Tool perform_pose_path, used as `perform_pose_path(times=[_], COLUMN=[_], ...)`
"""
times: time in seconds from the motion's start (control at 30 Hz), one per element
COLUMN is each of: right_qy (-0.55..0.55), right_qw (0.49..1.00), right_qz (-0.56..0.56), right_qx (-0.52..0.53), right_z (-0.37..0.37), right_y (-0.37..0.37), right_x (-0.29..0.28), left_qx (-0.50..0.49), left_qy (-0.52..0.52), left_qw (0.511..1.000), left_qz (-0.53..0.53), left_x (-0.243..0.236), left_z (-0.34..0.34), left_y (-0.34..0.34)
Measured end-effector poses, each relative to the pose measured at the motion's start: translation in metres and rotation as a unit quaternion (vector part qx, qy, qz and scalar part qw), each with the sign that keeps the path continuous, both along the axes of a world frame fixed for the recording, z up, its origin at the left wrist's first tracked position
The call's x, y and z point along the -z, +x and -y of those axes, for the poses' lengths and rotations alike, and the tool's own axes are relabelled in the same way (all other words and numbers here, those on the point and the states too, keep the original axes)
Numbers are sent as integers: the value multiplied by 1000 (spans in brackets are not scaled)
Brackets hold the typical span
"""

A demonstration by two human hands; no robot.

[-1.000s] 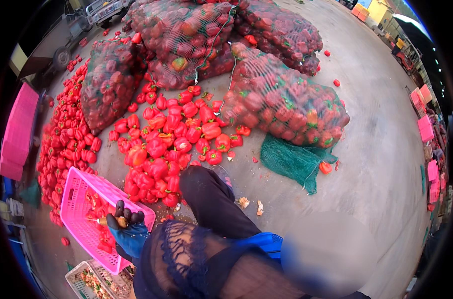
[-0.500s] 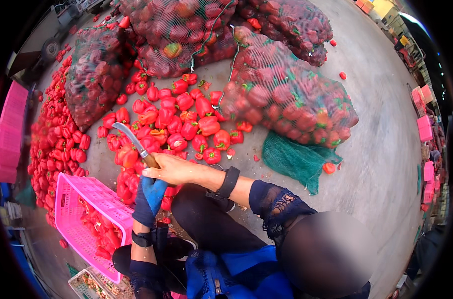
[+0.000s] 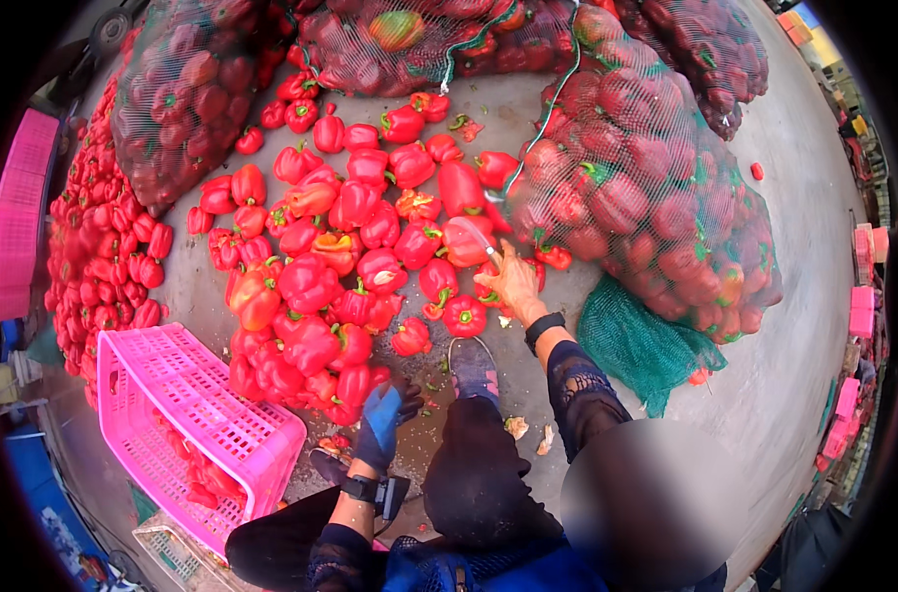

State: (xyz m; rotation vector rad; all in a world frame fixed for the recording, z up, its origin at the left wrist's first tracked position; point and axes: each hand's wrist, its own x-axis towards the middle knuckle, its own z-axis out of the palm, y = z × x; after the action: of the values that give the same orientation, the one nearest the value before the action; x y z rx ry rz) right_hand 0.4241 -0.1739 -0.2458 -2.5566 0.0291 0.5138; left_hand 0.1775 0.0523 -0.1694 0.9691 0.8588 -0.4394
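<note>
Stretched forward, my bare right hand (image 3: 511, 284) is closed around a curved knife (image 3: 477, 237). The blade points up and left over a red bell pepper (image 3: 459, 187) and its neighbours at the right side of a loose pile; whether it touches one is unclear. Nearer to me, my left hand (image 3: 382, 424) wears a blue and dark glove. Its fingers are loosely apart and nothing shows in them. It hovers beside the near end of the pepper pile (image 3: 311, 345), between the pink crate and my foot.
A pink crate (image 3: 197, 375), tilted and holding some peppers, stands at left. Full mesh sacks of peppers (image 3: 656, 187) lie ahead, with a green net (image 3: 636, 340) by the right one. Another pepper heap (image 3: 104, 247) spreads far left. Scraps (image 3: 516, 426) litter the concrete.
My hands, together half a second ago, have separated. The right has reached forward and right with the knife; the left has moved right and slightly down. The view has shifted too.
</note>
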Motion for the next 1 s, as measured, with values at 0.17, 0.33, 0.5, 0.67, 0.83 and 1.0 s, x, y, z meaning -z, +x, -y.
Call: perform_pose_path(times=[0.17, 0.33, 0.5, 0.67, 0.83, 1.0], right_qy=[18, 119, 116, 162, 175, 346], right_qw=[998, 989, 981, 967, 980, 923], right_qz=[-54, 38, -27, 135, 50, -74], right_qx=[-22, 79, 152, 144, 74, 150], right_z=[27, 45, 55, 16, -18, -16], right_y=[-16, -54, -75, -62, 35, 57], right_x=[-8, 9, 17, -23, 12, 46], left_qx=[5, -11, -52, -58, -78, -106], left_qy=[-11, 22, 18, 45, 20, -206], left_qw=[1000, 1000, 997, 995, 991, 968], left_qz=[-6, 12, 55, 64, 107, 91], left_x=[6, 9, -14, -7, 6, 24], left_z=[34, 47, 53, 40, 36, 53], left_y=[9, 28, 46, 47, 66, 137])
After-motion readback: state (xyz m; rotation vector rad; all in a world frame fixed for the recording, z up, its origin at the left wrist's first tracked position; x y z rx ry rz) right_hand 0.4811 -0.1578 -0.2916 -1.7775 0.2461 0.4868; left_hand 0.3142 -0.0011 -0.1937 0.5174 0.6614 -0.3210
